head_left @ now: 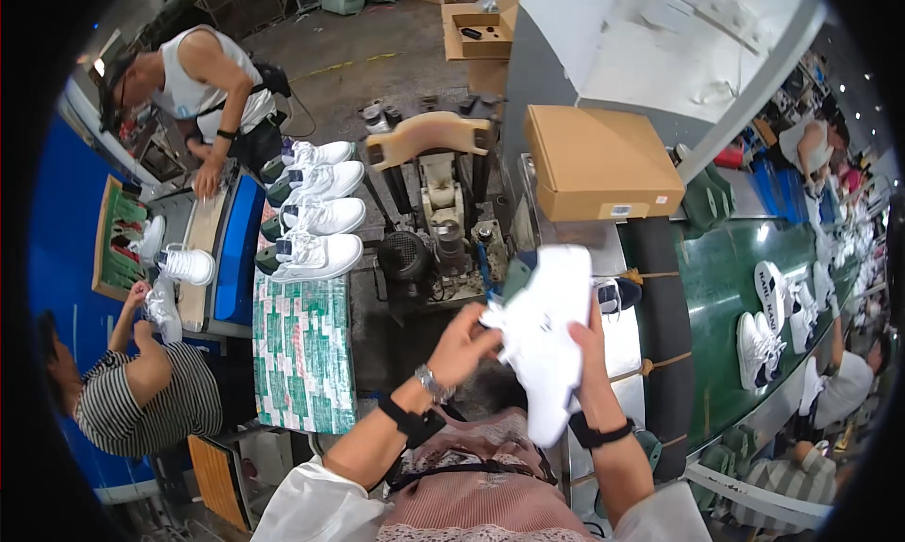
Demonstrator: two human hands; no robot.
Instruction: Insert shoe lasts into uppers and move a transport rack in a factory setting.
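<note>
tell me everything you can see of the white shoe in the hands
The white shoe looks smooth and leather-like, partly washed out by glare, with a small dark mark on its side, white laces and a dark green piece near its upper end. It is held up, its other end toward the wearer's body. The right hand grips its right edge; the left hand is at the laces.

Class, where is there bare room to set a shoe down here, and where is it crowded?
Bare: the near part of the wrapped stack, on the person's side of the row of white shoes; also the green belt, between the dark padded roll and the shoes on the belt. Crowded: the stack's far part, under that row.
</note>
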